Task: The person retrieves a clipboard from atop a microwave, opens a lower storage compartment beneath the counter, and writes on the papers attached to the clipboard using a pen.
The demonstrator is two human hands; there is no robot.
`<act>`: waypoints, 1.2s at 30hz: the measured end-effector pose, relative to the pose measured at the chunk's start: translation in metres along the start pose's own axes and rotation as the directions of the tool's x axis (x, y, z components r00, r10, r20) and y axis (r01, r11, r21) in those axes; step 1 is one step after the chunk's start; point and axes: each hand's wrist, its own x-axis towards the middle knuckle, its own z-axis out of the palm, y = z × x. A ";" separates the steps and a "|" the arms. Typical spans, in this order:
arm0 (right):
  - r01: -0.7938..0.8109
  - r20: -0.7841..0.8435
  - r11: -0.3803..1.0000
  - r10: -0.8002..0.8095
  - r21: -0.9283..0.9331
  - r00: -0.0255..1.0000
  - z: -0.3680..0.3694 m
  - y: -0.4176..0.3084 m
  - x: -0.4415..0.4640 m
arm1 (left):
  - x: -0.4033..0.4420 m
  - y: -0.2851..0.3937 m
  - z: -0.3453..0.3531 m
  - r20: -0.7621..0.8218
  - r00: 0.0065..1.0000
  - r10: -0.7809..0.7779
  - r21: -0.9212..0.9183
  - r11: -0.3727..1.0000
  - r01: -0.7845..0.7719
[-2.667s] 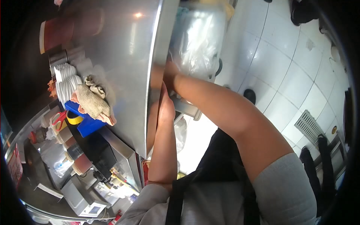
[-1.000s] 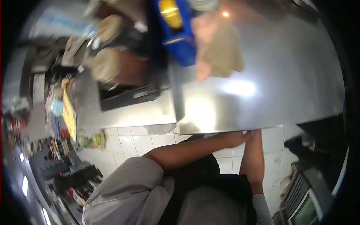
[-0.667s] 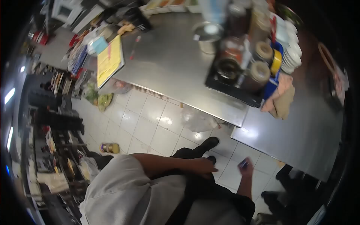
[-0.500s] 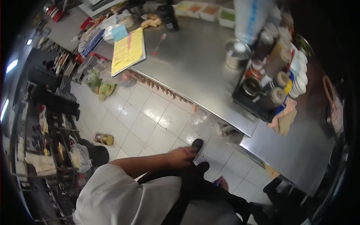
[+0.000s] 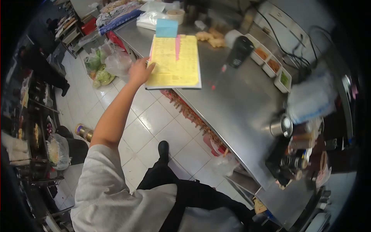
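My left hand [image 5: 140, 72] is stretched far forward to the left edge of a clipboard [image 5: 174, 65] holding a yellow written sheet. The thumb lies over the sheet's edge and the fingers close at the board's side, partly hidden. A pink strip [image 5: 177, 48] runs down the sheet, and a light blue note [image 5: 167, 28] sticks up at the top. The board lies on the steel counter [image 5: 228, 100], its lower left corner overhanging the edge. My right hand is out of view.
Bags of green vegetables [image 5: 102, 75] stand on the tiled floor by the counter. A jar [image 5: 83, 132] lies near a black bin [image 5: 77, 150]. Ginger [image 5: 211, 37], a black cup [image 5: 240, 52], white tubs [image 5: 284, 80] and a metal pot [image 5: 281, 127] are on the counter. A person [image 5: 42, 65] stands far left.
My left hand has gone from low near my body out to the clipboard's left edge. The view has turned left and come closer to the clipboard.
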 end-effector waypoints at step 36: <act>0.734 -0.283 0.588 -0.680 0.341 0.676 0.134 -0.599 0.493 | 0.197 -0.084 0.034 0.044 0.851 0.524 -0.001 0.851 -0.524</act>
